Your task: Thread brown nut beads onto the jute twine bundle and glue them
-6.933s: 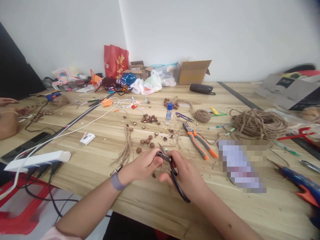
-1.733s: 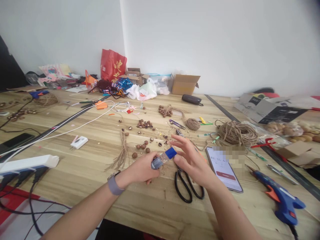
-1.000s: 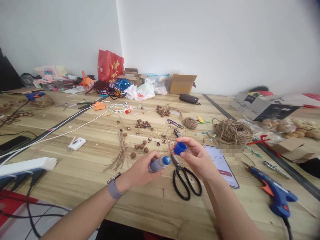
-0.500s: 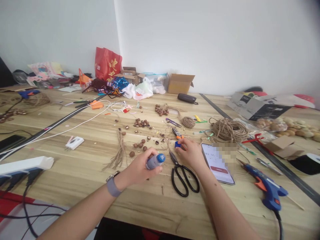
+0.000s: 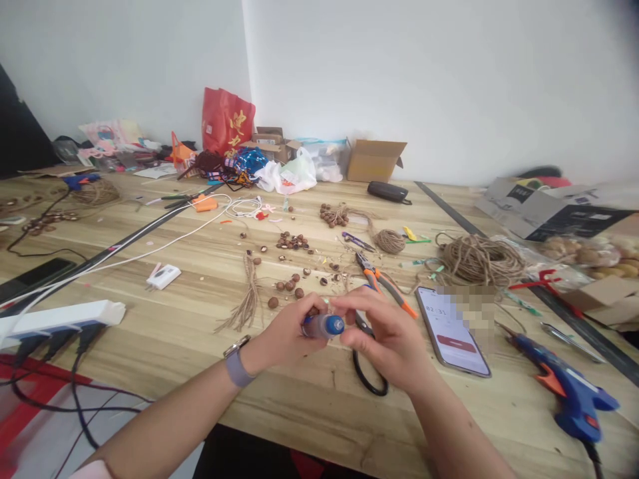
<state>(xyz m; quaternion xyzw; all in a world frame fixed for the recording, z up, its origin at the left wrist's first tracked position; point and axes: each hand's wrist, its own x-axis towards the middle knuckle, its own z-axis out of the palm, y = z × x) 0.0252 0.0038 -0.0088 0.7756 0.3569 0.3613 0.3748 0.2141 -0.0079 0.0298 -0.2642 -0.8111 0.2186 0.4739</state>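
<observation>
Holding the glue bottle [image 5: 319, 326] in curled left hand [image 5: 285, 334] fingers, right hand [image 5: 388, 338] fingers pinching its tip.

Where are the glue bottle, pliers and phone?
glue bottle [image 5: 322, 326]: head view, on its clear body.
pliers [image 5: 382, 280]: head view, on a handle.
phone [image 5: 456, 340]: head view, on the screen.

My left hand [image 5: 284, 332] and right hand [image 5: 387, 336] meet above the near edge of the pale wooden table [image 5: 164, 319], the small clear blue-tipped glue bottle [image 5: 323, 326] between them. Black-handled steel scissors [image 5: 370, 382] lie under my right hand, the flat dark smartphone [image 5: 452, 332] just right of it, orange-handled pliers [image 5: 387, 286] behind it, round brown nuts [image 5: 289, 286] behind my left.
</observation>
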